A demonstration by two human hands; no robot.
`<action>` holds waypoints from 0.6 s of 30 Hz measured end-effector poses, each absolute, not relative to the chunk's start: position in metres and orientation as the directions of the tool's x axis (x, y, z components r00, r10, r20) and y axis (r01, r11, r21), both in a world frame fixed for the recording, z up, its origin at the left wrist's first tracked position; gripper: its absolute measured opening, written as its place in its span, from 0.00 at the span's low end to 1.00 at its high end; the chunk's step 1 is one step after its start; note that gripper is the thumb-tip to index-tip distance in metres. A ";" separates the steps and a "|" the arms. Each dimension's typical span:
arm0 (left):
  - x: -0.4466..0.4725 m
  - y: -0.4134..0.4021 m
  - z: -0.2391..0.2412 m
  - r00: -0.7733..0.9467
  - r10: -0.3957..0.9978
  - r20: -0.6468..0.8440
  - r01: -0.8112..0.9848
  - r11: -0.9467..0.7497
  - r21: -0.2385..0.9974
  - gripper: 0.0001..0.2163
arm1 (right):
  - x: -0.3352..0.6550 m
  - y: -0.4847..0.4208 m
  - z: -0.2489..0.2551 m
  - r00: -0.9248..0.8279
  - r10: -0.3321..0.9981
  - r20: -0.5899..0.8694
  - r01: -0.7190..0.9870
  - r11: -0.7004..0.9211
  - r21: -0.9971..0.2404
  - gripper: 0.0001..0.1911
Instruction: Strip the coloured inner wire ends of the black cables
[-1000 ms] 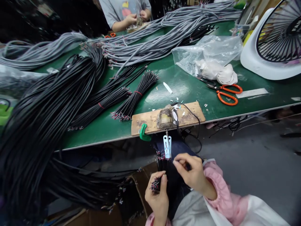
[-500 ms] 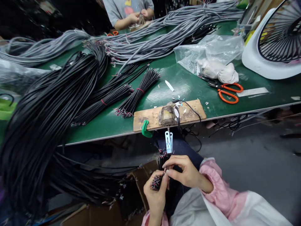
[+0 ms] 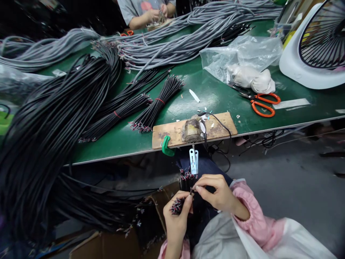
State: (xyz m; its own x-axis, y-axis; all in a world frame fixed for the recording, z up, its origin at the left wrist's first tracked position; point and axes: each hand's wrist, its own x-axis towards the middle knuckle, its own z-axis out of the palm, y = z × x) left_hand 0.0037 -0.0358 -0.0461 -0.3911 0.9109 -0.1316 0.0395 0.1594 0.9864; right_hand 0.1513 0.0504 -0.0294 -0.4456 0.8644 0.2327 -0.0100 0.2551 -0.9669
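Observation:
My left hand (image 3: pixel 176 216) is wrapped round a bundle of black cables (image 3: pixel 177 206), whose stripped ends show red, white and black wires. Its thumb and forefinger pinch one cable that stands apart from the bundle. Just to the right, my right hand (image 3: pixel 215 192) has thumb and forefinger closed at the wire ends of that cable; the tiny bit between the fingertips is too small to make out. Behind the hands stands another bunch of black cables (image 3: pixel 187 177). Above it a light blue clip (image 3: pixel 193 161) hangs from a small motor (image 3: pixel 192 130) on a wooden board (image 3: pixel 168 132).
A green clamp (image 3: pixel 167 146) grips the board at the edge of the green table (image 3: pixel 250 127). Black cables (image 3: pixel 54 136) drape over the left side. Orange-handled scissors (image 3: pixel 265 104), a plastic bag (image 3: pixel 239 54) and a white fan (image 3: pixel 293 68) stand right. A co-worker's hands (image 3: pixel 157 15) work opposite.
My right hand has moved slightly right, its fingertips now a little apart from my left thumb at the wire ends. My left hand keeps its hold on the bundle. The view has shifted slightly.

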 end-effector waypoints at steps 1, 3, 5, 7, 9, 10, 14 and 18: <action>0.003 -0.036 -0.046 -0.381 0.915 -0.135 0.032 0.159 0.987 0.09 | 0.152 0.051 -0.030 -0.447 0.865 0.230 -0.014 0.250 -0.968 0.11; 0.004 -0.036 -0.045 -0.357 0.924 -0.139 0.025 0.158 0.987 0.10 | 0.152 0.051 -0.031 -0.454 0.860 0.232 -0.026 0.247 -0.969 0.10; 0.005 -0.037 -0.044 -0.339 0.930 -0.139 0.033 0.159 0.987 0.10 | 0.151 0.051 -0.030 -0.455 0.856 0.244 -0.039 0.255 -0.966 0.09; 0.006 -0.038 -0.043 -0.346 0.928 -0.141 0.048 0.168 0.985 0.10 | 0.151 0.050 -0.029 -0.442 0.859 0.257 -0.037 0.268 -0.963 0.10; 0.006 -0.038 -0.045 -0.364 0.919 -0.151 0.050 0.181 0.982 0.09 | 0.150 0.050 -0.027 -0.432 0.862 0.263 -0.023 0.281 -0.959 0.10; 0.006 -0.039 -0.046 -0.371 0.915 -0.157 0.046 0.187 0.981 0.09 | 0.150 0.050 -0.026 -0.433 0.862 0.264 -0.015 0.286 -0.958 0.10; 0.004 -0.040 -0.051 -0.386 0.906 -0.176 0.026 0.202 0.979 0.09 | 0.149 0.051 -0.027 -0.445 0.857 0.259 0.010 0.294 -0.956 0.11; 0.005 -0.040 -0.051 -0.405 0.893 -0.197 0.018 0.223 0.975 0.12 | 0.148 0.050 -0.030 -0.435 0.860 0.267 0.018 0.305 -0.952 0.11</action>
